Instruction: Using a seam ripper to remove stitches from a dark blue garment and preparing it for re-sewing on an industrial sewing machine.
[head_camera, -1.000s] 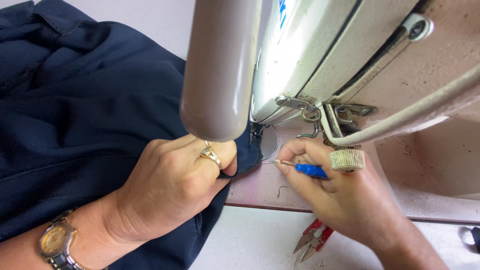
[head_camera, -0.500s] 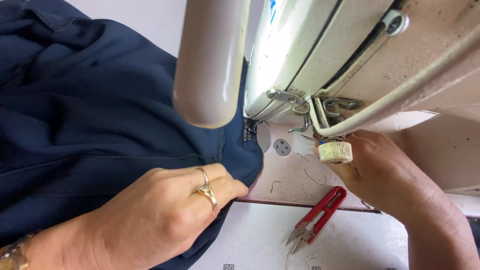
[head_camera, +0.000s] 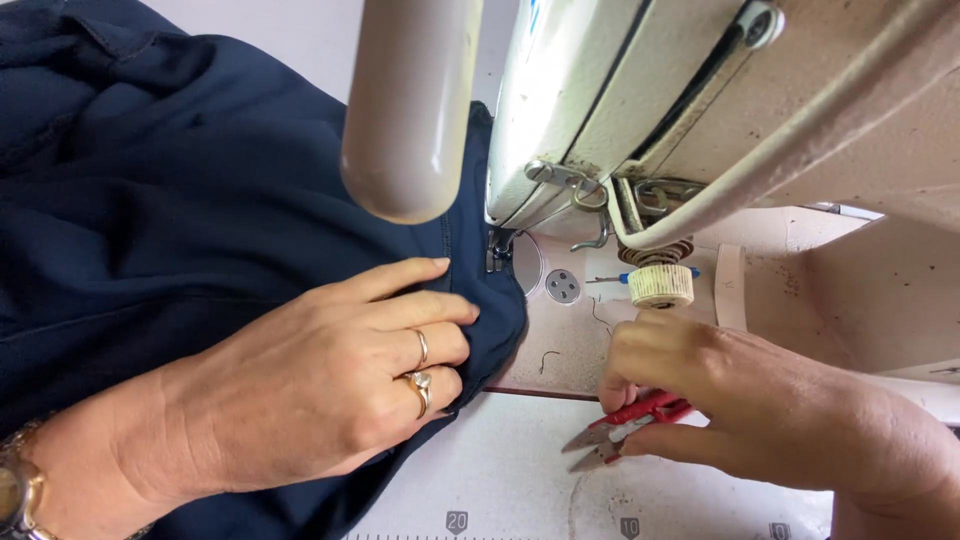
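Navy fabric (head_camera: 180, 220) covers the left half of the view, bunched and folded, with its near edge drawn up to the needle area of the sewing machine (head_camera: 700, 110). The machine's cream body hangs over the upper right, its rounded arm end (head_camera: 410, 120) jutting above the cloth. The pale counter (head_camera: 500, 480) lies beneath everything, with a printed ruler scale along its near edge.

The left hand (head_camera: 320, 390) lies palm-down on the fabric, fingers released and spread flat, tips pointing right toward the presser foot (head_camera: 497, 250); two rings sit on it, and a wristwatch (head_camera: 15, 490) shows at the frame's corner. The right hand (head_camera: 740, 400) rests on the counter to the right of the cloth's edge, fingers grasping red thread snips (head_camera: 625, 430). The snips lie with their long axis slanting down-left, blade tips pointing toward the fabric's edge and apart from it. The right hand is the nearer to the snips; the left is the one on the cloth. A small ribbed dial (head_camera: 660, 285) sits just above the right hand's knuckles.
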